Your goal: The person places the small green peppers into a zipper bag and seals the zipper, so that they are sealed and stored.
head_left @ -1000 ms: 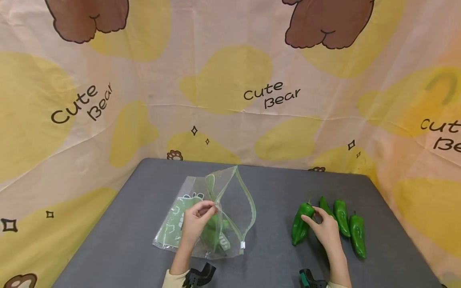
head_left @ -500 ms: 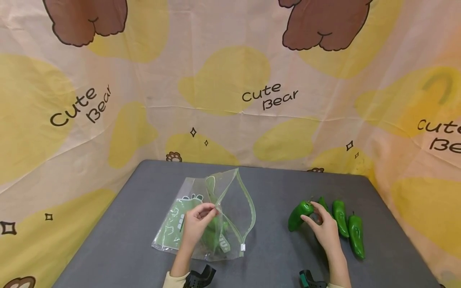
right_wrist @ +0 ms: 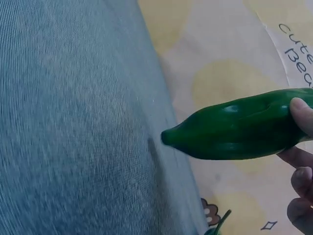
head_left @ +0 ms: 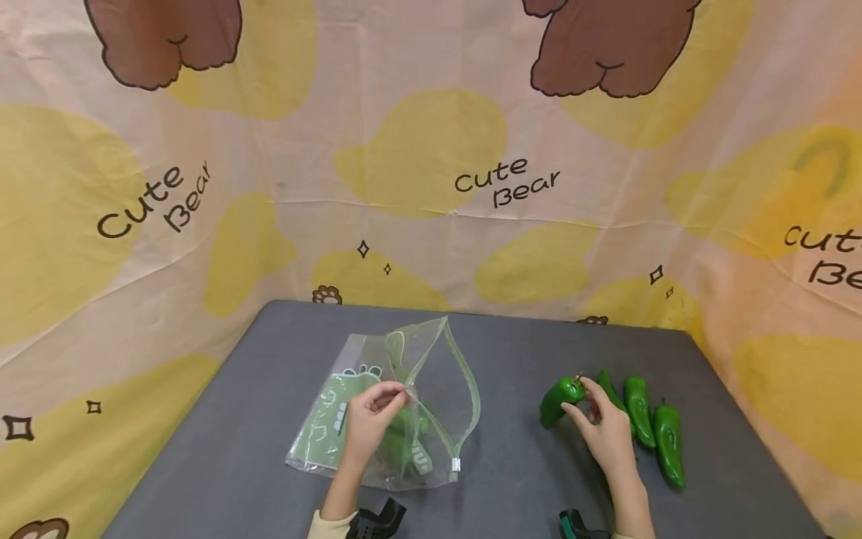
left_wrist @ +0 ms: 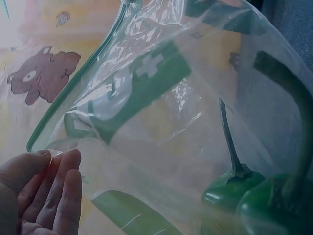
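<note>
My left hand [head_left: 369, 425] pinches the edge of a clear zip bag [head_left: 465, 404] with green trim, whose mouth gapes toward the right. Green peppers [left_wrist: 230, 196] with long stems lie inside it in the left wrist view. On the right, my right hand [head_left: 608, 434] grips a green pepper [head_left: 560, 400] near its stem end between thumb and fingers. The right wrist view shows this pepper [right_wrist: 239, 128] with its tip pointing left, away from the fingers. Beside that hand, several other green peppers [head_left: 668, 443] lie on the grey table.
The grey table [head_left: 269, 359] has a printed cloth [head_left: 404, 172] hanging behind it and at both sides. A white slider [head_left: 456, 464] sits at the near end of the bag's trim. Green printing covers the bag's left part.
The pepper in my right hand has swung its lower end up and to the left. My left hand keeps its pinch on the bag, which has barely moved.
</note>
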`<action>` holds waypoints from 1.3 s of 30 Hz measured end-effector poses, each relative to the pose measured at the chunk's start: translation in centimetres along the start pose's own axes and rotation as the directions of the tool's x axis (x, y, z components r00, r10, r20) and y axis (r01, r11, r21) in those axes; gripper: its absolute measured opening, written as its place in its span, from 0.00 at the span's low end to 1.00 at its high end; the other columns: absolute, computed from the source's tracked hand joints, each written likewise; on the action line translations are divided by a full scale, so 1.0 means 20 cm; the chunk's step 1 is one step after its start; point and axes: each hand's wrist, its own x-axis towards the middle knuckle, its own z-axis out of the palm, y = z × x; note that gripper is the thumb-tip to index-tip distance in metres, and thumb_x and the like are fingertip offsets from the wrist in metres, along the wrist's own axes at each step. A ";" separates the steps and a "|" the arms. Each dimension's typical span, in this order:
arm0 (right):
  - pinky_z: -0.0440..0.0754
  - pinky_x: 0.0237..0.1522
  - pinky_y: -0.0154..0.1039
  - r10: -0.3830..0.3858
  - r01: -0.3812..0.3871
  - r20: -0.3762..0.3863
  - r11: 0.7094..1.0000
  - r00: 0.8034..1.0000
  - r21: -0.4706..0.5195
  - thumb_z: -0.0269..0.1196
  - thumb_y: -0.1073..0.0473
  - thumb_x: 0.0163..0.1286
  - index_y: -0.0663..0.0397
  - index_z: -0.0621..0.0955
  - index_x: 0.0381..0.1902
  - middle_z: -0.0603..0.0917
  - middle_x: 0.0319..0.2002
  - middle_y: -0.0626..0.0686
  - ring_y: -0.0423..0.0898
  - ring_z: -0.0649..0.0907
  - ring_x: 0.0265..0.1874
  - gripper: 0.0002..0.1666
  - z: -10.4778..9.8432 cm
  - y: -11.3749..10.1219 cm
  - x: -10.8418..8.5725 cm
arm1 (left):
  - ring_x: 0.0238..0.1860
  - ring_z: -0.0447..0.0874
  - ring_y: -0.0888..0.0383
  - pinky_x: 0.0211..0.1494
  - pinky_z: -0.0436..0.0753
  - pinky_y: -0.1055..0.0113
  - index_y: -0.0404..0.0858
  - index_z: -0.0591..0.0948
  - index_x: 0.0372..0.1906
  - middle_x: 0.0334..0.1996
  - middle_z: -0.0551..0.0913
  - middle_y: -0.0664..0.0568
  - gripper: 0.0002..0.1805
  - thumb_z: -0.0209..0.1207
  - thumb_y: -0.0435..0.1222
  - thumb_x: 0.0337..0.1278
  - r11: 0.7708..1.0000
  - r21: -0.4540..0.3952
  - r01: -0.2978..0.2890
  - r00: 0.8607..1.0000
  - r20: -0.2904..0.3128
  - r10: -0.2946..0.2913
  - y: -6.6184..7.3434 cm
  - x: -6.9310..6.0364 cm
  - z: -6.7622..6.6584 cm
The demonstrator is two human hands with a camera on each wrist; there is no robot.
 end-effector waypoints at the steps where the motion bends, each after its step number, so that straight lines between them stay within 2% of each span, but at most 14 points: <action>1: 0.59 0.13 0.32 -0.004 0.004 -0.015 1.000 1.000 -0.003 0.70 0.60 0.50 0.57 0.73 0.52 0.73 0.22 0.48 0.34 0.63 0.17 0.31 -0.01 -0.02 0.00 | 0.27 0.81 0.64 0.32 0.81 0.72 0.17 0.75 0.29 0.23 0.78 0.30 0.04 0.54 0.13 0.44 1.000 0.001 0.002 1.000 0.000 -0.002 0.00 0.00 0.00; 4: 0.60 0.14 0.31 0.020 -0.019 -0.033 1.000 0.999 0.019 0.70 0.67 0.46 0.61 0.74 0.50 0.72 0.20 0.48 0.36 0.63 0.15 0.30 -0.03 -0.10 0.02 | 0.27 0.81 0.64 0.33 0.81 0.72 0.17 0.75 0.29 0.23 0.78 0.31 0.04 0.54 0.13 0.44 1.000 -0.010 0.004 1.000 0.005 -0.004 -0.02 0.00 -0.01; 9: 0.60 0.16 0.29 0.032 -0.030 -0.051 0.999 0.998 0.025 0.71 0.72 0.42 0.63 0.74 0.48 0.68 0.18 0.46 0.35 0.63 0.15 0.31 -0.04 -0.14 0.04 | 0.28 0.81 0.63 0.33 0.82 0.70 0.19 0.76 0.31 0.24 0.79 0.33 0.04 0.55 0.15 0.45 0.999 -0.031 0.013 1.000 0.009 -0.012 -0.10 -0.01 -0.03; 12: 0.59 0.14 0.28 0.021 -0.015 -0.079 0.997 0.997 0.079 0.70 0.74 0.42 0.64 0.75 0.48 0.68 0.16 0.44 0.34 0.62 0.13 0.31 -0.04 -0.16 0.04 | 0.27 0.81 0.62 0.32 0.82 0.69 0.20 0.76 0.31 0.24 0.80 0.36 0.04 0.56 0.17 0.46 1.000 -0.030 0.010 1.000 -0.001 -0.010 -0.12 -0.01 -0.05; 16: 0.57 0.10 0.27 -0.016 0.037 -0.127 0.985 0.992 0.167 0.70 0.75 0.42 0.64 0.75 0.47 0.65 0.13 0.43 0.34 0.60 0.10 0.30 -0.03 -0.19 0.05 | 0.28 0.82 0.61 0.33 0.82 0.69 0.20 0.76 0.31 0.24 0.81 0.39 0.04 0.57 0.18 0.47 0.999 -0.036 0.008 1.000 -0.013 -0.009 -0.11 -0.02 -0.07; 20: 0.57 0.10 0.28 -0.045 0.076 -0.159 0.978 0.986 0.192 0.70 0.75 0.41 0.65 0.76 0.46 0.67 0.12 0.44 0.34 0.61 0.10 0.30 -0.03 -0.22 0.06 | 0.28 0.82 0.61 0.34 0.82 0.69 0.20 0.76 0.31 0.25 0.82 0.43 0.04 0.57 0.18 0.47 0.999 -0.033 0.034 0.999 -0.024 -0.035 -0.10 -0.02 -0.07; 23: 0.59 0.12 0.28 -0.034 0.065 -0.165 0.980 0.986 0.190 0.70 0.76 0.40 0.65 0.76 0.46 0.69 0.14 0.45 0.34 0.62 0.12 0.30 -0.03 -0.22 0.06 | 0.29 0.82 0.62 0.34 0.82 0.69 0.19 0.76 0.31 0.25 0.81 0.41 0.04 0.57 0.17 0.46 0.998 -0.028 0.054 0.998 -0.018 -0.055 -0.10 -0.01 -0.06; 26: 0.59 0.12 0.28 0.031 0.008 -0.161 0.972 0.986 0.236 0.69 0.79 0.40 0.67 0.76 0.46 0.71 0.15 0.45 0.34 0.63 0.12 0.30 -0.02 -0.23 0.06 | 0.29 0.81 0.63 0.34 0.82 0.70 0.18 0.76 0.31 0.25 0.80 0.35 0.04 0.56 0.15 0.46 0.998 -0.020 0.055 0.998 0.004 -0.055 -0.07 -0.02 -0.04; 28: 0.59 0.12 0.29 0.093 -0.046 -0.150 0.956 0.984 0.290 0.67 0.80 0.41 0.69 0.75 0.47 0.72 0.16 0.45 0.36 0.64 0.13 0.30 -0.02 -0.26 0.07 | 0.28 0.81 0.63 0.33 0.81 0.71 0.18 0.76 0.30 0.25 0.79 0.32 0.04 0.55 0.15 0.45 0.999 -0.003 0.036 0.999 0.012 -0.036 -0.04 -0.02 -0.04; 31: 0.61 0.13 0.30 0.163 -0.099 -0.134 0.915 0.978 0.390 0.64 0.81 0.45 0.73 0.73 0.47 0.74 0.17 0.45 0.37 0.65 0.13 0.27 0.00 -0.35 0.09 | 0.28 0.81 0.63 0.33 0.81 0.71 0.19 0.76 0.29 0.25 0.79 0.32 0.04 0.56 0.14 0.44 0.999 0.031 0.019 1.000 0.015 -0.020 0.01 -0.02 -0.03; 35: 0.64 0.16 0.27 0.158 -0.065 -0.147 0.863 0.976 0.501 0.61 0.83 0.47 0.78 0.70 0.45 0.77 0.21 0.44 0.37 0.68 0.16 0.24 0.02 -0.48 0.13 | 0.29 0.81 0.63 0.34 0.81 0.70 0.19 0.76 0.29 0.25 0.79 0.33 0.04 0.56 0.15 0.44 0.998 0.054 0.027 1.000 0.009 -0.027 0.05 -0.02 -0.02; 39: 0.68 0.19 0.23 0.166 -0.042 -0.161 0.812 0.973 0.582 0.61 0.80 0.51 0.76 0.71 0.46 0.80 0.24 0.43 0.35 0.73 0.20 0.21 0.04 -0.55 0.15 | 0.29 0.81 0.63 0.34 0.82 0.70 0.19 0.77 0.28 0.24 0.80 0.33 0.04 0.56 0.14 0.43 0.998 0.056 0.009 1.000 0.016 -0.009 0.06 -0.02 -0.02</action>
